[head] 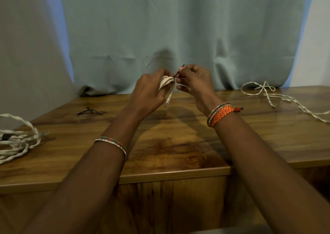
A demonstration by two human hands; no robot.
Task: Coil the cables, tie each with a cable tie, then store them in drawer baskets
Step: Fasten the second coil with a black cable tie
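Mid-task: my left hand (150,89) gripped a coiled cable (167,82), my right-hand fingers (180,70) pinched its cable tie (179,71); one bundle (16,142) lay tied at the tabletop's (169,153) left edge, one cable (278,98) uncoiled near its right edge, none stored.

Wooden table (178,155); pale blue curtain (178,28) hanging behind it.

Both forearms reach forward, hands raised and nearly meeting; the left hand (150,89) curls its fingers in a closed grip round a pale bundle; the right hand (194,81) pinches a thin dark strip between thumb and forefinger; bangles circle both wrists.
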